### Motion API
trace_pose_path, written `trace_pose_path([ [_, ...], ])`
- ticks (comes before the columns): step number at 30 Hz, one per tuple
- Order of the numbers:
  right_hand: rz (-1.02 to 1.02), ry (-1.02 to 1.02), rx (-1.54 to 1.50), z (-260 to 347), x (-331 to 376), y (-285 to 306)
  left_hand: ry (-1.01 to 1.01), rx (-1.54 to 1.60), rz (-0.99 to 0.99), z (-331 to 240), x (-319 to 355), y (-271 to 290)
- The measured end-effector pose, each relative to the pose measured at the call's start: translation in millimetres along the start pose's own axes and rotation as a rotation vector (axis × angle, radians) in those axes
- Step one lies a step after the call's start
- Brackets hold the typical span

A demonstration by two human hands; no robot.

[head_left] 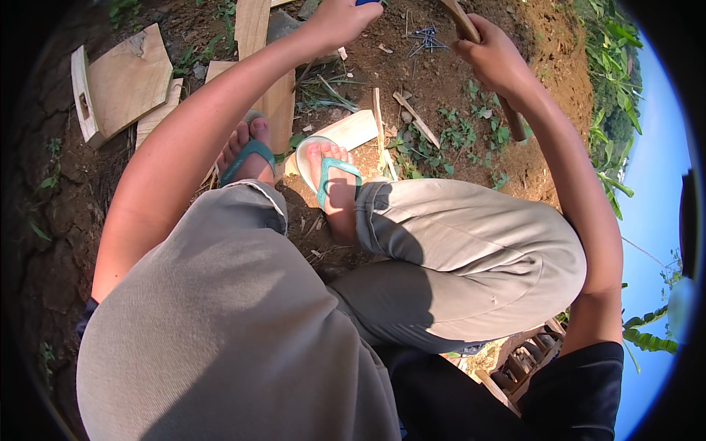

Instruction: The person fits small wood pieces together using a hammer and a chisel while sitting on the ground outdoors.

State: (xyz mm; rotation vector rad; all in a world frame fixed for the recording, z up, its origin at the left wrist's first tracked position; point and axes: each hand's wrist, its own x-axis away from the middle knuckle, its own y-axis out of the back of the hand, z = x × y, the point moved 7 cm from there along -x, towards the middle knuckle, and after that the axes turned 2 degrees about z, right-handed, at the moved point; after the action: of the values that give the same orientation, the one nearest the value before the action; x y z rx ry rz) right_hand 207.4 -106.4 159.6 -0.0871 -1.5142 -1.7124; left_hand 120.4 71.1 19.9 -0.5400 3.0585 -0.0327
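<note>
My left hand [340, 26] is closed at the top edge, with a small part of a blue object [368, 2] showing at its fingers. The rest of that object lies outside the picture, so its kind cannot be told. Over to the right, my right hand [494, 57] is wrapped round a wooden handle [510, 121] like a hammer's. The handle slants from the top edge down past my wrist, and its head is out of view. Between both hands, a small pile of nails [429, 40] rests on the soil.
My feet, in green-strapped flip-flops [321, 173], stand among wooden boards [276, 99] and offcuts [349, 131]. A board assembly with a slotted edge piece [121, 84] lies at left. Thin wood strips [417, 121] and weeds cover the ground. A soil bank rises at right.
</note>
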Motion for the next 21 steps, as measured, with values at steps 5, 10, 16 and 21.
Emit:
trace_pose_path([
  [5,-0.053,0.093,0.063,23.4,-4.5,6.8,0.127,0.206,0.026,-16.7,8.0,0.1],
  [10,0.020,-0.081,-0.093,36.8,1.6,2.6,0.152,0.284,0.070,-2.3,10.5,0.9],
  [16,-0.027,-0.005,-0.059,30.7,2.4,6.8,0.144,0.373,0.039,-8.1,16.4,7.6],
  [21,-0.018,0.085,0.044,35.5,-5.1,-3.5,0.143,0.370,0.005,-0.3,19.8,20.4],
])
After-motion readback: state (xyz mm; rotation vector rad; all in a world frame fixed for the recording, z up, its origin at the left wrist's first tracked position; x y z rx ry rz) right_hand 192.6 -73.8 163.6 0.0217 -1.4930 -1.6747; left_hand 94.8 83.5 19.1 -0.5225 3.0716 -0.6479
